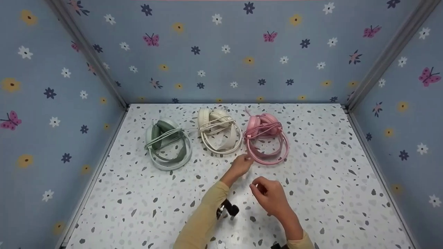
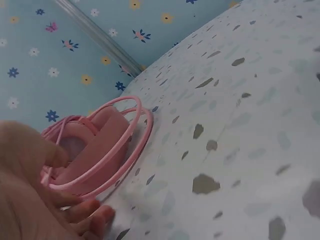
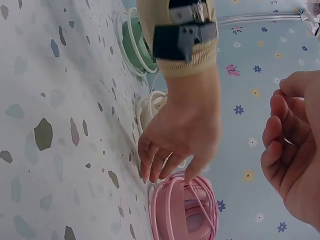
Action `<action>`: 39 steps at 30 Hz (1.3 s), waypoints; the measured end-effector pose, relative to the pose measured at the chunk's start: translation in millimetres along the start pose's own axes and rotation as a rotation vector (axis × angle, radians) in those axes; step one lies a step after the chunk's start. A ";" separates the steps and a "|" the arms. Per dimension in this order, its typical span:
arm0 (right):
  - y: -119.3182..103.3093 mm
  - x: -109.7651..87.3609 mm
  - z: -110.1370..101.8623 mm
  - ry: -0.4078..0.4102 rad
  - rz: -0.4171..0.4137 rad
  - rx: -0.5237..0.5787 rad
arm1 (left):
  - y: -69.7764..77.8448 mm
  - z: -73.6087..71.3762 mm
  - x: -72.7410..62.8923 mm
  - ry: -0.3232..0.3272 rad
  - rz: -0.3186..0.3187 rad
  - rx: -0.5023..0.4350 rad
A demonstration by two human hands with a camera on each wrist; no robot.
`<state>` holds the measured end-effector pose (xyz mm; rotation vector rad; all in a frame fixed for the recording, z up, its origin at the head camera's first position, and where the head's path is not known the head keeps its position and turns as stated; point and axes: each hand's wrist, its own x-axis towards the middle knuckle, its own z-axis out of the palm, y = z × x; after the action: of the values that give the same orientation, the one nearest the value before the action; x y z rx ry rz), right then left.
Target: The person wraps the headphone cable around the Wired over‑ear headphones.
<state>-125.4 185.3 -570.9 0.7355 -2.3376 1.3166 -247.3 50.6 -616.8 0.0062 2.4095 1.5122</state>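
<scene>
Three pairs of wired headphones lie in a row, each with its cable wound round the earcups: green headphones [image 1: 168,143] on the left, cream headphones [image 1: 220,131] in the middle, pink headphones [image 1: 266,138] on the right. My left hand [image 1: 239,166] reaches to the near left side of the pink headphones, fingertips right at the headband. In the right wrist view its fingers hang down, loosely bent, beside the pink headphones [image 3: 182,210]. Nearer to me, my right hand [image 1: 271,195] hovers with loosely curled fingers and holds nothing.
A white speckled table [image 1: 328,193] carries everything. Blue flowered panels [image 1: 221,52] enclose it at the back and both sides, joined by grey metal posts [image 1: 387,48]. A black wrist camera [image 1: 228,209] is strapped at my left sleeve.
</scene>
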 end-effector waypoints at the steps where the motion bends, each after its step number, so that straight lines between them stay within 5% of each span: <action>1: 1.5 -0.8 -0.4 -0.007 0.014 -0.011 | -3.2 -6.6 -9.0 -0.038 0.027 0.030; 3: 4.2 -2.9 -1.4 -0.030 0.060 -0.042 | -10.6 -19.6 -28.2 -0.059 0.079 0.107; 6: 8.5 -7.3 -2.7 -0.068 0.160 -0.138 | -22.6 -37.5 -58.8 -0.003 0.102 0.263; 11: 18.9 -16.4 -1.3 -0.124 0.347 -0.465 | -46.0 -60.7 -106.2 0.118 0.017 0.576; 15: 29.7 -22.6 -3.8 -0.269 0.593 -0.641 | -70.7 -73.1 -128.8 0.065 -0.077 0.670; 18: 40.5 -28.1 -3.1 -0.415 0.769 -0.639 | -81.7 -76.1 -134.3 0.017 -0.114 0.684; 21: 51.0 -34.4 0.0 -0.507 0.839 -0.613 | -84.3 -75.8 -134.2 0.016 -0.109 0.690; 39: 67.4 -40.9 -13.6 -0.520 0.811 -0.610 | -77.9 -68.0 -122.4 0.061 -0.047 0.774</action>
<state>-132.1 236.9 -631.7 -0.1242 -3.4092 0.5518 -135.4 -63.6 -627.9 0.0665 2.8529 0.4867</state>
